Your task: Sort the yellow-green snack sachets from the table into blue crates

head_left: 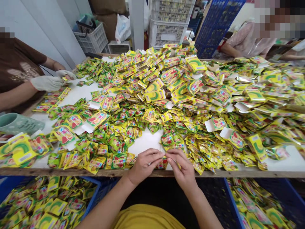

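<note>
While our left hand point(144, 163) and right hand point(182, 165) meet with fingers bent and tips together, a small packet point(162, 164) shows between and just below them; whether either pinches it, we cannot tell. Loose yellow packets point(205, 148) lie beside our right hand, and a heap of boxes point(154, 95) rises beyond both.

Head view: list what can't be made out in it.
All in the head view:
Packet between the left hand and right hand: partly covered by their fingers; whether they grip it is unclear.
Mug: lettering too small and blurred to read.
Left blue crate: cut off by the left and bottom edges.
</note>
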The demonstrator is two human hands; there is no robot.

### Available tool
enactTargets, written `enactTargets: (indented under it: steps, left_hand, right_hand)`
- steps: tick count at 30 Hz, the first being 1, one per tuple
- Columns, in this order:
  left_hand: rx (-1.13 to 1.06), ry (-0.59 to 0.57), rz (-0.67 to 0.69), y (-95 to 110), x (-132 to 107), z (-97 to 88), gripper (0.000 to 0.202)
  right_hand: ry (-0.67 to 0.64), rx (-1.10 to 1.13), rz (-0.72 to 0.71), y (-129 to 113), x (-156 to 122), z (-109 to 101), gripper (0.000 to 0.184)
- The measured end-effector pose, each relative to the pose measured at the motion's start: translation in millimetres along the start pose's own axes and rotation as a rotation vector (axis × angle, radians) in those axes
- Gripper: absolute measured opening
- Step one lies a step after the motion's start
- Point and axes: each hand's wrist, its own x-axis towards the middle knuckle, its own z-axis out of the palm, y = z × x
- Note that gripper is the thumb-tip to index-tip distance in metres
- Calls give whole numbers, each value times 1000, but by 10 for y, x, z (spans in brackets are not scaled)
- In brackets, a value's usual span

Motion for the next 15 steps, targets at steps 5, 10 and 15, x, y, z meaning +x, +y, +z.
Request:
enactTargets:
  steps: [5, 10, 15]
  left_hand:
    - [-28, -123, 29, -13, -55, 62, 28]
    - [5, -73, -53, 65, -45, 9, 31]
    - [122, 189, -375, 287, -534, -770, 20]
  right_hand:
    - [191, -75, 276, 252, 293, -69, 24]
    - [243, -133, 399, 484, 835, 129, 38]
    - [207, 150, 432, 529, 980, -129, 44]
